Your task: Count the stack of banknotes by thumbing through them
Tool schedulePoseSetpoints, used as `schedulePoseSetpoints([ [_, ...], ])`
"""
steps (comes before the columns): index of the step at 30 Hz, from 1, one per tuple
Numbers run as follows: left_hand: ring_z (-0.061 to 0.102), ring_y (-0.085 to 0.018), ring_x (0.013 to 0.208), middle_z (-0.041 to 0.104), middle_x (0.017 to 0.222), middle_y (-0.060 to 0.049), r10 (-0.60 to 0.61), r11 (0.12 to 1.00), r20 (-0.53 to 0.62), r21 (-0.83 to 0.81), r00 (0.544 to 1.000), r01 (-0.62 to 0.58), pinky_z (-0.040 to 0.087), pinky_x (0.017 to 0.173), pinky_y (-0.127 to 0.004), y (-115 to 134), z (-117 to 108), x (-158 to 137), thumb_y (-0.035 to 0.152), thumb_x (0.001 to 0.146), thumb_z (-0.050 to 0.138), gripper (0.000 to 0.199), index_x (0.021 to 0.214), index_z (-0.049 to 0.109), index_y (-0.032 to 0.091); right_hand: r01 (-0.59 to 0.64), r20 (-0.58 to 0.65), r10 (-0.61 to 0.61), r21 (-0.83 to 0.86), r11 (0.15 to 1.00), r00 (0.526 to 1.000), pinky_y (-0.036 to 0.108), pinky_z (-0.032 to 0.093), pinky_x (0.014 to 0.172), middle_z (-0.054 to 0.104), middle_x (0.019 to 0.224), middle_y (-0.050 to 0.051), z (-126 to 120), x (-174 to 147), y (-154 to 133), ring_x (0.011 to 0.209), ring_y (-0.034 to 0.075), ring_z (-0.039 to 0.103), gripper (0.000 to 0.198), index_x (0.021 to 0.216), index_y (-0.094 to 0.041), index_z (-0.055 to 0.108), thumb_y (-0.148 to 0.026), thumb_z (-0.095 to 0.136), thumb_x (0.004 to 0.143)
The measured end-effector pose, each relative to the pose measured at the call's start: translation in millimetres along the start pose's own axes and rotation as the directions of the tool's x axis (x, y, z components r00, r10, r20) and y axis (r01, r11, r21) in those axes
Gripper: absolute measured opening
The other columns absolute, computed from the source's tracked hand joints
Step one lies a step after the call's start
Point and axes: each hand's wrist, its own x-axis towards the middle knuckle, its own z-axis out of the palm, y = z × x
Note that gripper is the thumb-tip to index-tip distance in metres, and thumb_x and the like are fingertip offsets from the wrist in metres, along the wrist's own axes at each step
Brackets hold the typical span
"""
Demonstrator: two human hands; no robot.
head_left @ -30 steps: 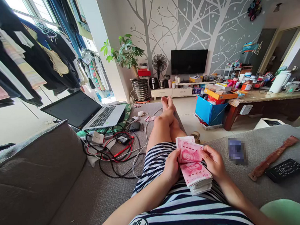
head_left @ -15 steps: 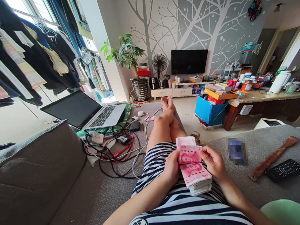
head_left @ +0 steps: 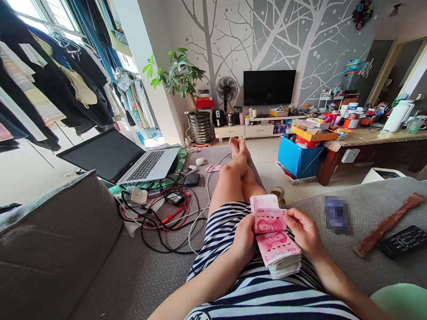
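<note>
A thick stack of pink 100 banknotes is bent over above my lap, its lower end fanned toward me. My left hand is closed around the left side of the stack, thumb on top. My right hand pinches the right edge of the upper banknote between thumb and fingers. Behind that note, more banknotes stick up with their pale side showing. The fingers beneath the stack are hidden. Below lies the striped black-and-white clothing over my legs.
Left of my legs, tangled cables and an open laptop lie on the grey sofa. To the right are a blurred dark-blue object, a brown strip and a black remote control. A blue box stands beyond.
The upper banknote's edge near my right fingers has shifted very slightly. Both hands and the stack stay in nearly the same place.
</note>
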Motion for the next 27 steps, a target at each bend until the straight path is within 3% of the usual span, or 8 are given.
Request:
schedulePoseSetpoints([
  [3, 0.067, -0.027, 0.08, 0.075, 0.078, -0.006, -0.015, 1.0, 0.083, 0.019, 0.996, 0.014, 0.052, 0.077, -0.037, 0.8, -1.8, -1.7, 0.035, 0.078, 0.078, 0.018, 0.072, 0.075, 0.018, 0.006, 0.004, -0.006, 0.009, 1.0, 1.0, 0.028, 0.042, 0.057, 0.058, 0.064, -0.001, 0.0, 0.0, 0.6, 0.058, 0.017, 0.049, 0.051, 0.072, -0.023, 0.064, -0.068, 0.065, 0.095],
  [13, 0.065, -0.024, 0.077, 0.074, 0.077, -0.005, -0.024, 1.0, 0.064, -0.007, 0.998, 0.024, 0.051, 0.078, -0.036, 0.1, -2.6, -0.7, 0.034, 0.08, 0.078, 0.019, 0.071, 0.075, 0.018, 0.009, 0.021, -0.01, 0.091, 0.996, 1.0, 0.029, 0.039, 0.056, 0.056, 0.061, -0.001, -0.1, -2.3, -1.4, 0.058, 0.017, 0.049, 0.052, 0.071, -0.023, 0.064, -0.068, 0.062, 0.097],
  [18, 0.064, -0.022, 0.071, 0.071, 0.073, -0.003, 0.0, 1.0, 0.057, -0.009, 0.998, 0.0, 0.05, 0.075, -0.035, 1.2, -2.3, -2.5, 0.037, 0.076, 0.084, 0.023, 0.069, 0.072, 0.019, 0.003, 0.009, -0.004, 0.093, 0.996, 1.0, 0.029, 0.038, 0.056, 0.054, 0.06, -0.001, -0.7, -1.0, 3.8, 0.057, 0.017, 0.049, 0.054, 0.068, -0.023, 0.061, -0.069, 0.065, 0.095],
  [22, 0.064, -0.02, 0.071, 0.074, 0.074, -0.005, -0.043, 0.998, 0.101, -0.037, 0.994, 0.047, 0.05, 0.076, -0.033, 4.6, 1.0, -6.8, 0.035, 0.069, 0.09, 0.023, 0.071, 0.076, 0.017, -0.06, -0.083, 0.062, 0.029, 0.998, 0.995, 0.028, 0.037, 0.056, 0.05, 0.062, -0.003, -0.2, 2.9, 11.2, 0.059, 0.016, 0.046, 0.055, 0.067, -0.023, 0.057, -0.072, 0.073, 0.087],
  [27, 0.063, -0.017, 0.067, 0.077, 0.075, -0.005, -0.084, 0.995, 0.143, -0.046, 0.986, 0.091, 0.051, 0.074, -0.03, 6.2, 3.5, -8.9, 0.037, 0.059, 0.097, 0.034, 0.079, 0.079, 0.016, -0.102, -0.092, 0.101, 0.003, 0.995, 0.991, 0.028, 0.036, 0.056, 0.048, 0.063, -0.004, 0.8, 5.0, 15.0, 0.06, 0.015, 0.044, 0.056, 0.067, -0.023, 0.054, -0.073, 0.075, 0.083],
])
